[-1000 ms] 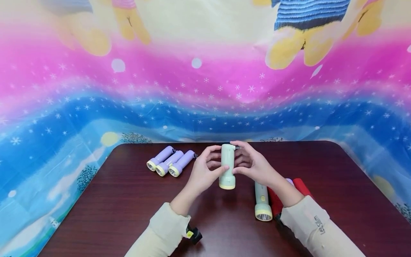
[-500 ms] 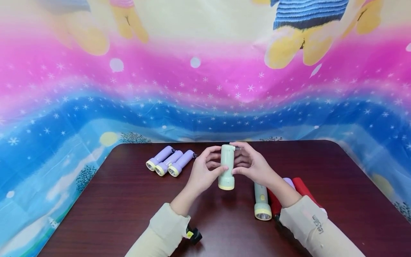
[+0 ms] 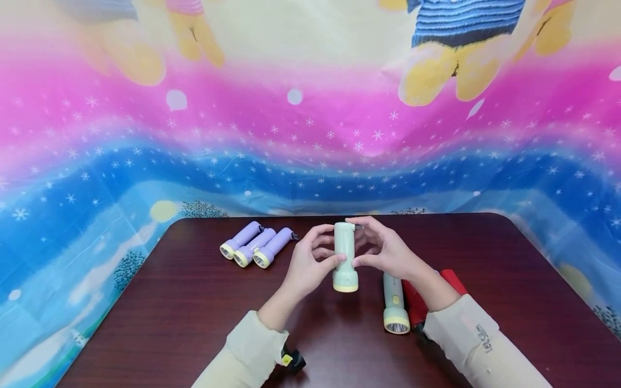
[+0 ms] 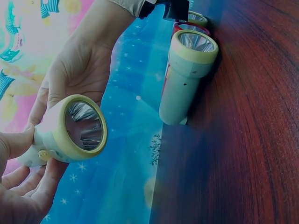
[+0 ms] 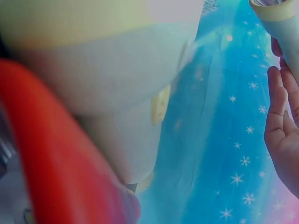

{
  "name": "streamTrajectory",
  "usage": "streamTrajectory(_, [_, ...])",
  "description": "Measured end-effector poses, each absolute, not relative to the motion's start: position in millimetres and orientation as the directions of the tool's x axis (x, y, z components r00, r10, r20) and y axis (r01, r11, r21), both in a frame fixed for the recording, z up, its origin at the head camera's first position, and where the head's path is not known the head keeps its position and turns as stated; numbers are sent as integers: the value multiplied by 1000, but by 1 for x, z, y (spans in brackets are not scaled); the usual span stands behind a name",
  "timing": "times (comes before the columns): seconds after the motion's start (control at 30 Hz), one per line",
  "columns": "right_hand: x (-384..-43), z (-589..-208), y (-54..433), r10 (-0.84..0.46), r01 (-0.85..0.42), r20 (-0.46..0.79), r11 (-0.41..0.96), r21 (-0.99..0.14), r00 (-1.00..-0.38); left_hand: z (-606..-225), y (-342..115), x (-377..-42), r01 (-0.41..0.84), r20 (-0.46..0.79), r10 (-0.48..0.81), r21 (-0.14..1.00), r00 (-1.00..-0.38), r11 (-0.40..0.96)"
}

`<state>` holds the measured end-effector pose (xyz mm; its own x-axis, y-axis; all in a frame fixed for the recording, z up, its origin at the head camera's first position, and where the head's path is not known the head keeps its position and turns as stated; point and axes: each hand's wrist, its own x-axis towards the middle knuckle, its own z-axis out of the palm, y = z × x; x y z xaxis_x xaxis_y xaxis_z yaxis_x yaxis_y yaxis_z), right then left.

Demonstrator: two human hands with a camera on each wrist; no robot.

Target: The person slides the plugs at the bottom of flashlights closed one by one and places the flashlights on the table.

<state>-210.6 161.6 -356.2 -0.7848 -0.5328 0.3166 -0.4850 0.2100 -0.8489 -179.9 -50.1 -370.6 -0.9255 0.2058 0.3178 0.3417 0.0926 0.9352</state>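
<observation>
A pale green flashlight (image 3: 345, 250) with a yellow rim is held upright above the table, lens end down. My left hand (image 3: 309, 264) grips it from the left, its thumb across the body. From the right, my right hand (image 3: 390, 252) holds it with the index finger at the top end and the thumb by the side. Small metal prongs (image 3: 359, 227) stick out near the top, beside the right fingers. The left wrist view shows its lens (image 4: 84, 125) and a yellow button (image 4: 44, 155). The right fingers are partly hidden behind the flashlight.
Three purple flashlights (image 3: 274, 247) lie side by side at the back left of the dark wooden table (image 3: 194, 312). Under my right forearm lie another green flashlight (image 3: 395, 304) and red ones (image 3: 415, 302), partly covered. A patterned cloth (image 3: 271, 188) hangs behind the table.
Both hands and the held flashlight have dropped very slightly in the head view. Their hold looks the same. My right arm now covers the purple piece that showed beside the red flashlights.
</observation>
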Motion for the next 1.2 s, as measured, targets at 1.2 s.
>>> streamTrajectory(1.2, [-216, -352, 167, -588, -508, 325, 174, -843, -741, -370, -43, -172, 370, 349, 197, 926, -916, 76])
